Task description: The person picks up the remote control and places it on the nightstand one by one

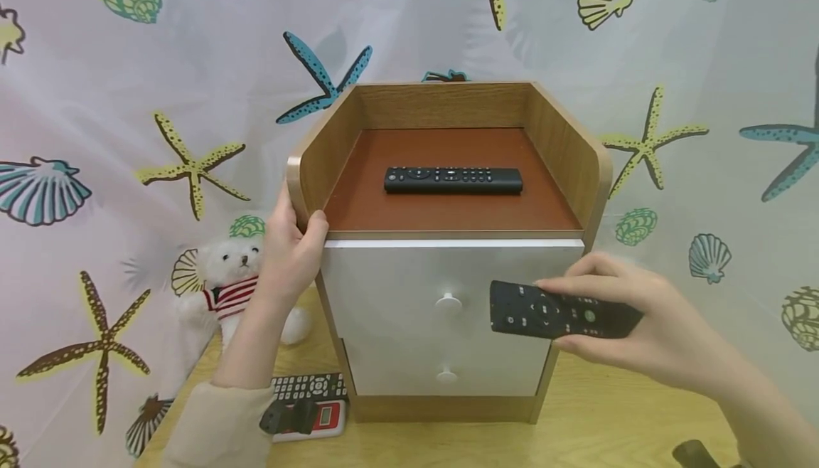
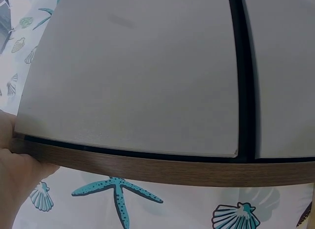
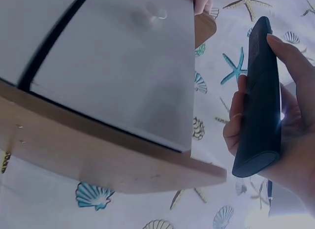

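In the head view a small wooden cabinet (image 1: pixel 448 409) with two white drawers stands in front of me. My left hand (image 1: pixel 291 247) grips its left side panel (image 1: pixel 323 162) near the front, the thumb inside and the other fingers mostly hidden behind the wood. My right hand (image 1: pixel 630 311) holds a black remote control (image 1: pixel 521 309) before the upper drawer (image 1: pixel 397 290), with its buttons facing up and fingers along both long edges. The right wrist view shows the back of this remote (image 3: pixel 261 101), apart from the cabinet. Another black remote (image 1: pixel 454 181) lies crosswise on the brown top.
Left of the cabinet sit a white teddy bear (image 1: pixel 237 276) in a striped shirt, a long remote (image 1: pixel 307 386) and a red and white device (image 1: pixel 329 418). Round white knobs (image 1: pixel 448 302) stick out from the drawers. A patterned curtain (image 1: pixel 192 62) hangs behind.
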Demonstrator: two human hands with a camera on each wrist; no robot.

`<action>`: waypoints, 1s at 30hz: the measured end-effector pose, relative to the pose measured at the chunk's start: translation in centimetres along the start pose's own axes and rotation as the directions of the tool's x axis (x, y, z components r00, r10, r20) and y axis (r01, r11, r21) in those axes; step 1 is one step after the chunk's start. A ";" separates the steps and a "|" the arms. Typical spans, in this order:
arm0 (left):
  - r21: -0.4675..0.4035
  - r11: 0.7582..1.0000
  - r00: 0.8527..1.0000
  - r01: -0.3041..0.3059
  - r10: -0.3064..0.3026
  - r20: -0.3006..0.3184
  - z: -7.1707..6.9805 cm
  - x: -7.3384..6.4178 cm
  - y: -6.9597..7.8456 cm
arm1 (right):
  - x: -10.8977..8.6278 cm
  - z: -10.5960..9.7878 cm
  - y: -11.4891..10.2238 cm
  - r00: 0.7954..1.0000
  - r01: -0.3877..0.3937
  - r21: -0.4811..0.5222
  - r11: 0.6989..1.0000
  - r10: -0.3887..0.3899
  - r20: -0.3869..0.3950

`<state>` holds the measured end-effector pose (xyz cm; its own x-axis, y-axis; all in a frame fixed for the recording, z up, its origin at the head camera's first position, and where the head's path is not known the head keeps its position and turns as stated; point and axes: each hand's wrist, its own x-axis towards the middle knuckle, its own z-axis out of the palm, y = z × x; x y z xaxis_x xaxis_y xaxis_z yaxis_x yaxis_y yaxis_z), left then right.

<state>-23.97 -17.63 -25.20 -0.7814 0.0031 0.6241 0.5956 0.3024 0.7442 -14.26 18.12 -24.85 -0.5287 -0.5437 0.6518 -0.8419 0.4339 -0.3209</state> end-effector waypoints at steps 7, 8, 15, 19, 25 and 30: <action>-0.003 1.000 1.000 0.003 -0.003 -0.005 -0.3 0.0 0.0 | 4.1 0.1 -0.7 0.996 -0.051 0.037 0.998 0.048 0.075; -0.004 1.000 1.000 -0.001 0.001 -0.005 -0.3 0.0 0.0 | 4.6 0.1 -0.8 0.995 -0.065 0.037 0.997 0.062 0.084; 0.004 1.000 1.000 -0.004 0.004 -0.008 -0.1 0.0 0.1 | 8.8 0.3 -1.2 0.972 -0.175 -0.025 0.984 0.176 0.157; 0.005 1.000 1.000 -0.003 0.003 -0.005 0.0 0.0 0.1 | 11.1 0.1 -1.0 0.952 -0.226 -0.065 0.972 0.235 0.199; -0.004 1.000 1.000 -0.008 0.008 0.003 -0.1 0.0 -0.1 | 13.9 0.5 0.4 0.922 -0.274 -0.090 0.957 0.289 0.259; -0.017 1.000 1.000 -0.014 0.014 0.010 0.0 0.1 -0.2 | 15.2 1.5 1.8 0.889 -0.319 -0.114 0.941 0.339 0.307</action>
<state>-24.12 -17.68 -25.27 -0.7747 0.0170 0.6321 0.6095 0.2862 0.7393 -24.03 9.55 -16.53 -0.7889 -0.5570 0.2598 -0.6108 0.6639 -0.4313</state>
